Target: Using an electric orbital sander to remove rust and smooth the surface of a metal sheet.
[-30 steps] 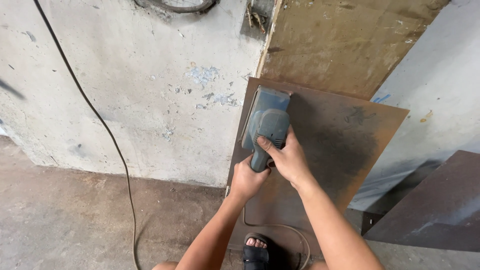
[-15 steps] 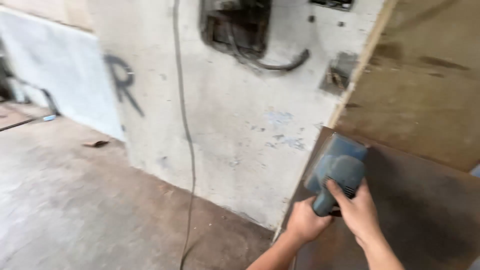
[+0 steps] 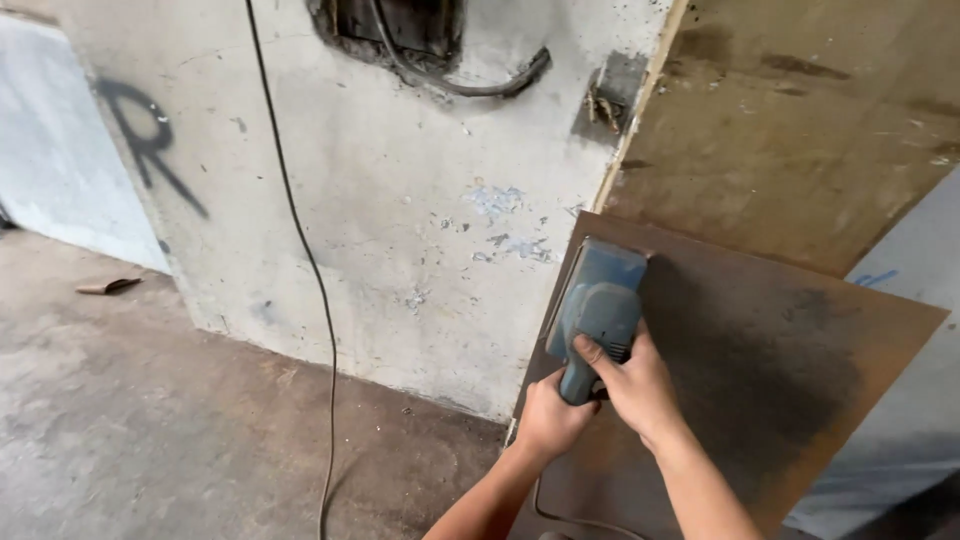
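A blue-grey electric sander [image 3: 596,312] is pressed flat against the upper left corner of a rusty brown sheet [image 3: 760,380] that leans on the wall. My right hand [image 3: 632,390] wraps the sander's handle from the right. My left hand [image 3: 550,418] grips the handle's lower end from below left. The sander's cord [image 3: 560,515] drops from under my hands toward the floor. Around the tool the sheet looks darker.
A concrete wall [image 3: 400,200] with a hole holding cables [image 3: 460,80] stands to the left. A thin black cable [image 3: 305,260] hangs down the wall to the concrete floor [image 3: 150,420]. A large brown board [image 3: 800,130] and pale panels [image 3: 900,440] lean behind the sheet.
The view has swung left and up, so more wall and floor show. Both hands stay on the sander at the sheet's upper left corner.
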